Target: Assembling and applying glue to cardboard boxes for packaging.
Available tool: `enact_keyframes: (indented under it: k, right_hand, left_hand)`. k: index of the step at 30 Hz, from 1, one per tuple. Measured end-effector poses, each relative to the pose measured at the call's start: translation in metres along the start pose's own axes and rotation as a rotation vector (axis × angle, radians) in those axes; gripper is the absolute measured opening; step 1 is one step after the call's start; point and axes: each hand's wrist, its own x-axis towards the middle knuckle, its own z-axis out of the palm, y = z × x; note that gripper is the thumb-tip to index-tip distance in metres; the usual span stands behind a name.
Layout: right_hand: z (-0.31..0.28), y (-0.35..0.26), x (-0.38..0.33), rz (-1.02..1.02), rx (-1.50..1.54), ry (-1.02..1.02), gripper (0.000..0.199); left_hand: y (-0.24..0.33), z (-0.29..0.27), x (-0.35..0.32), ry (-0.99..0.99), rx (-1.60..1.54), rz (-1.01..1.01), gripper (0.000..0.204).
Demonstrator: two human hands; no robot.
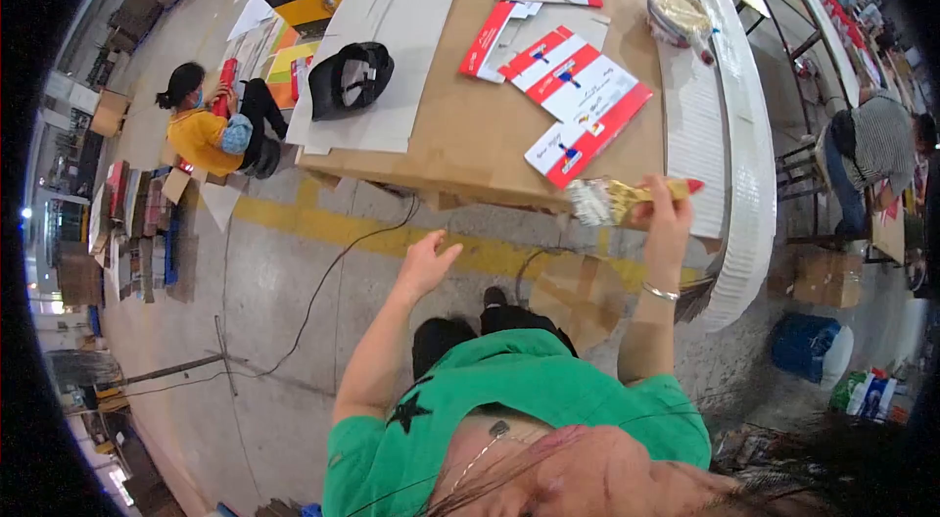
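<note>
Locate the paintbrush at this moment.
In the head view, right of centre: the paintbrush is gripped in the right hand, just off the table's near edge, below the red-and-white flat cartons.

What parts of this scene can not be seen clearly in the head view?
- Paintbrush in the right hand: the fingers cover the middle of its handle.
- Flat red and white cartons on the table: their print is too small.
- Person in striped shirt: blurred near the rim.
- Left hand: palm is turned away.

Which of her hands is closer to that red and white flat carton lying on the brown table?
The right hand. It holds a paintbrush just below the near corner of the red and white flat carton. The left hand hangs empty over the floor, farther to the left and below the table edge.
</note>
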Motion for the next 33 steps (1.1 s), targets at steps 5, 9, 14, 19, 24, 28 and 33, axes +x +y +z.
enact_keyframes:
  k: [5, 9, 14, 19, 24, 28, 33]
  right_hand:
    - [0.006, -0.032, 0.032, -0.164, 0.007, 0.241, 0.016]
    - [0.032, -0.042, 0.069, -0.314, -0.054, 0.342, 0.018]
    - [0.036, -0.061, 0.151, -0.502, -0.174, 0.452, 0.018]
    - [0.031, -0.073, 0.267, -0.484, -0.110, 0.513, 0.016]
    - [-0.013, -0.044, 0.399, -0.378, 0.099, 0.439, 0.022]
    - [-0.036, -0.023, 0.463, -0.275, 0.188, 0.414, 0.026]
    - [-0.069, -0.007, 0.473, -0.086, 0.149, 0.470, 0.033]
  left_hand:
    - [0.067, -0.041, 0.103, -0.007, -0.079, 0.097, 0.055]
    - [0.064, -0.035, 0.251, 0.360, -0.037, 0.471, 0.044]
    - [0.154, -0.052, 0.358, 0.122, -0.027, 0.311, 0.035]
    - [0.164, -0.030, 0.412, 0.303, 0.270, 0.167, 0.045]
    - [0.173, -0.034, 0.423, 0.331, 0.396, 0.059, 0.042]
    - [0.169, -0.040, 0.394, 0.328, 0.310, 0.063, 0.035]
    - [0.170, -0.067, 0.353, 0.416, 0.207, 0.079, 0.028]
